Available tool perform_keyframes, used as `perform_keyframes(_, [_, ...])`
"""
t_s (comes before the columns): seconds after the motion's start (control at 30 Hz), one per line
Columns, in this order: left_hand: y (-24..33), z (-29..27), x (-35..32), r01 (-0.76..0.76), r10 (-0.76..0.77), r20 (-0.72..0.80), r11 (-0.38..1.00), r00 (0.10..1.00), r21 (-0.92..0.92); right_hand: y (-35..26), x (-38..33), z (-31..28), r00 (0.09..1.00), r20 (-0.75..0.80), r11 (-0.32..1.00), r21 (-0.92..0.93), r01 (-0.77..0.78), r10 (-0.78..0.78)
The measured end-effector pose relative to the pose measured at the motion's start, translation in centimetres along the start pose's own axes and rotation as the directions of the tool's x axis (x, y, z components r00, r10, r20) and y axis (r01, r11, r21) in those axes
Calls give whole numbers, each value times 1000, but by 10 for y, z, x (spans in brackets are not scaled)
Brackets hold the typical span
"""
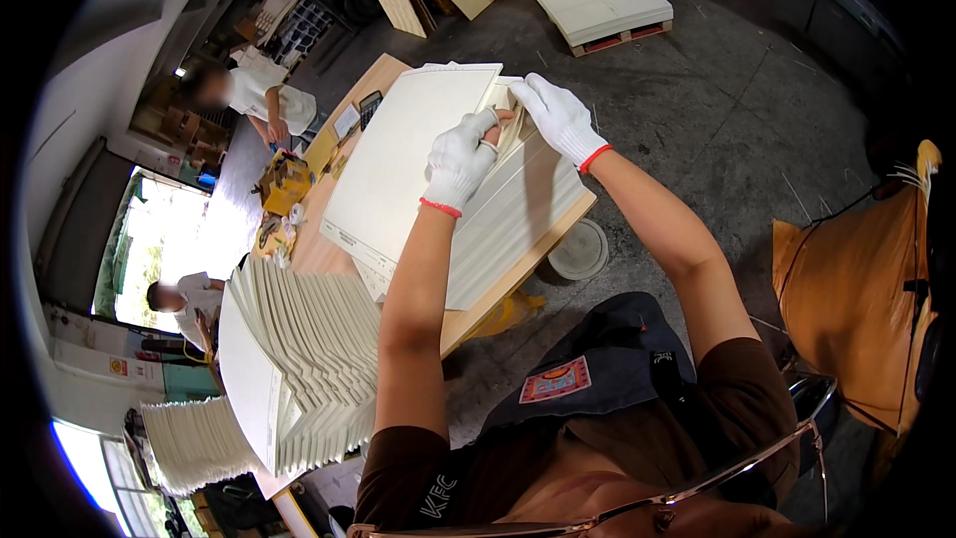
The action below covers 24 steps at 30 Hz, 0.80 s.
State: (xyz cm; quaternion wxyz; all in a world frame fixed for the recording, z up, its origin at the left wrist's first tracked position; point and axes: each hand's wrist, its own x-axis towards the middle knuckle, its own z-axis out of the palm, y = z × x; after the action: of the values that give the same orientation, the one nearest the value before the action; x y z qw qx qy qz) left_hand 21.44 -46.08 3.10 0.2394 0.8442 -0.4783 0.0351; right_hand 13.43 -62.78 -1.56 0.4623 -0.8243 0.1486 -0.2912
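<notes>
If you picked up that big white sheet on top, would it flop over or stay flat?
The big white sheet would probably stay fairly flat: it looks like stiff card, lying straight across the stack under the left hand. It likely feels light alone. The fanned pile beside it might slide apart if pushed, since its sheets already lean.

Cream sheet stack (pixel 418 164), upper centre of frame, lying flat on the wooden table, top sheet large and blank. Right side fanned into stepped edges; far corner lifted and bent.
</notes>
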Motion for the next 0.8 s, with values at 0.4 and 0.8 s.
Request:
perform_keyframes(0.4, [16, -8, -2, 41, -42, 59, 999, 997, 20, -1, -2, -1, 998, 15, 999, 6, -54, 54])
perform_keyframes(0.8, [19, 0, -13, -286, 337, -230, 930, 913, 230, -18, -9, -22, 952, -10, 664, 719, -205, 305])
